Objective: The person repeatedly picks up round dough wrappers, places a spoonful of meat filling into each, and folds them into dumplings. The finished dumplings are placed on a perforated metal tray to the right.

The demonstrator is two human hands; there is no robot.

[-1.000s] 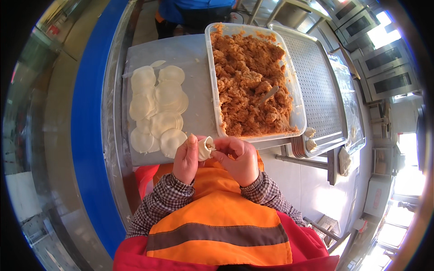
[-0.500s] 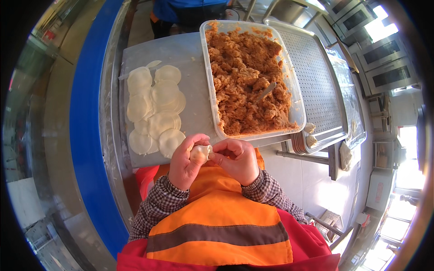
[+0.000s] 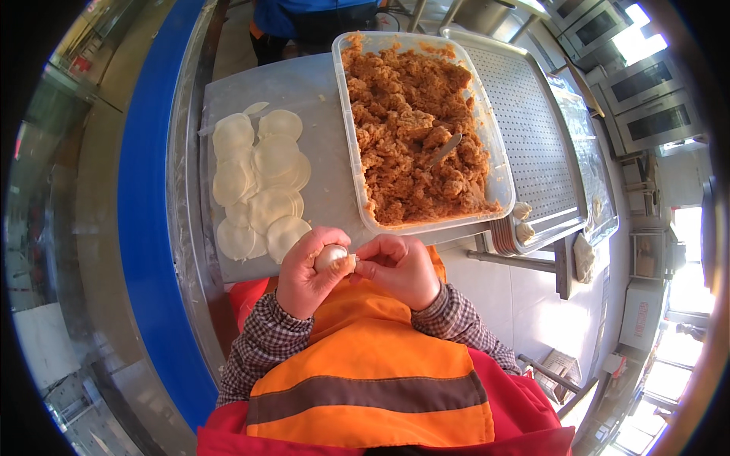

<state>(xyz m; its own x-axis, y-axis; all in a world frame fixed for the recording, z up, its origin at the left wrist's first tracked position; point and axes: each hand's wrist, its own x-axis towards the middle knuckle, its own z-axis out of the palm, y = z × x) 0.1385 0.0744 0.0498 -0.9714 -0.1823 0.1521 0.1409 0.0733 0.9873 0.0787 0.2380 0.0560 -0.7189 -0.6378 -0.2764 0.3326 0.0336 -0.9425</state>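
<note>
A small pale dumpling (image 3: 330, 257) sits cupped in my left hand (image 3: 303, 270), whose fingers curl round it. Thumb and forefinger of my right hand (image 3: 403, 267) pinch the dumpling's edge on its right side. Just beyond my left hand lie overlapping round dough wrappers (image 3: 275, 156) on a grey board (image 3: 319, 114). Reddish-brown minced filling (image 3: 414, 137) fills most of a clear plastic tub (image 3: 357, 163) beyond my right hand. A metal spreader (image 3: 447, 150) sticks out of the filling, its lower end buried.
Right of the tub stand perforated metal trays (image 3: 525, 129), with a few finished dumplings (image 3: 523, 222) at the near corner. A blue rail (image 3: 148, 228) runs along the left. At the far edge another person in blue clothing (image 3: 285, 15) is partly visible.
My left hand has shifted slightly left and turned, showing more of the dumpling's smooth side. The right-hand pinch stays on the dumpling's edge. The wrappers and tub look much the same.
</note>
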